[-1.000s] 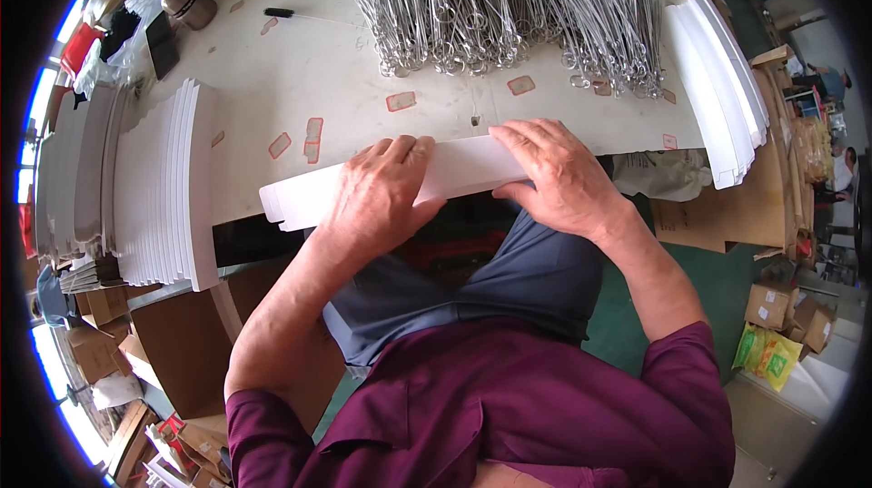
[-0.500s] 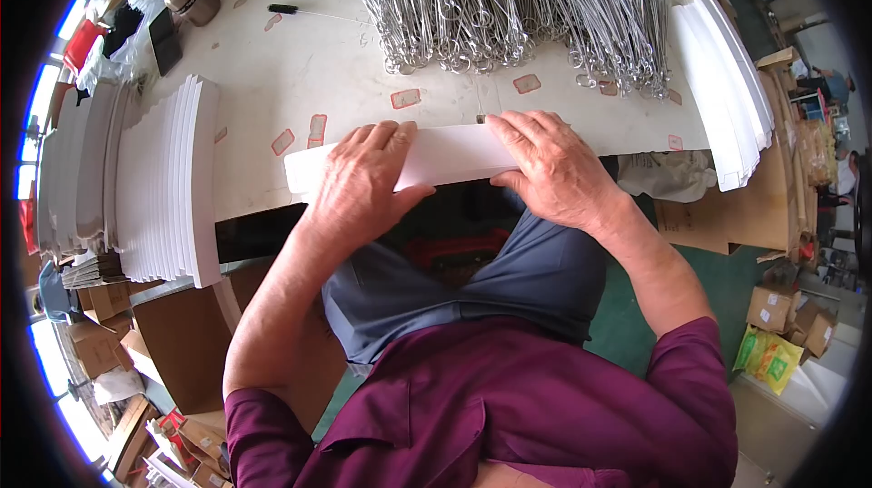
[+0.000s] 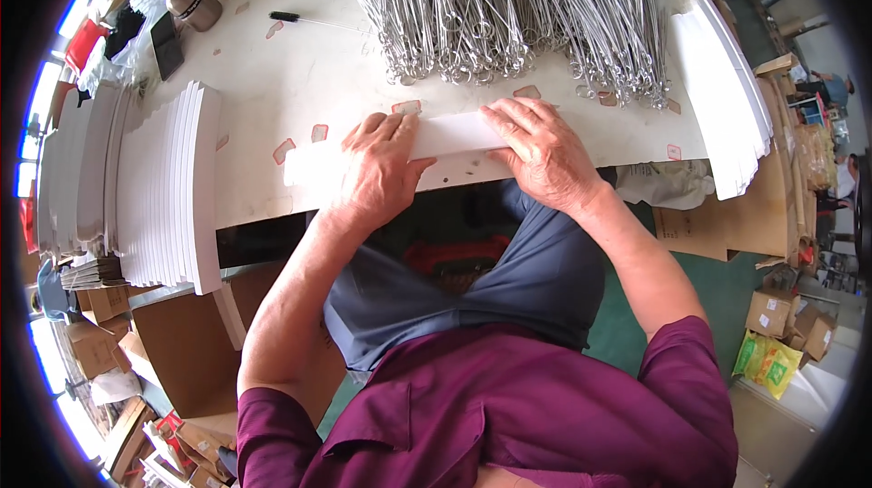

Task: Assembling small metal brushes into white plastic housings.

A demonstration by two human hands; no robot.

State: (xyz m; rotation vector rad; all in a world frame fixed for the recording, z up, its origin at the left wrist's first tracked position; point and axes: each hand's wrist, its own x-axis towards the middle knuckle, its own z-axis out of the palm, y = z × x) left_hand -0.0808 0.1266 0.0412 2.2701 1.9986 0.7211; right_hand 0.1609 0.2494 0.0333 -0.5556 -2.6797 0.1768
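Note:
Both my hands are on a long, narrow white carton [image 3: 451, 135] lying across the table near its front edge. Over its left part curls my left hand [image 3: 379, 167], fingers on the far side and thumb along the near side. My right hand [image 3: 542, 150] grips the right end the same way, fingers bent over the top. The carton's left end looks washed out by glare. Beyond the hands lies a large heap of thin metal brushes [image 3: 472, 25] with ring-shaped handle ends.
Rows of narrow white cartons [image 3: 173, 184] stand at the left edge of the table [image 3: 272, 107]. More flat white cartons [image 3: 727, 93] are stacked at the right. A metal flask [image 3: 193, 1], a dark phone-like slab [image 3: 166, 46] and a single black-bristled brush [image 3: 284, 16] lie farther back.
The carton has moved slightly away from me, farther onto the table, with both hands still around it. More of the table's front edge now shows below it.

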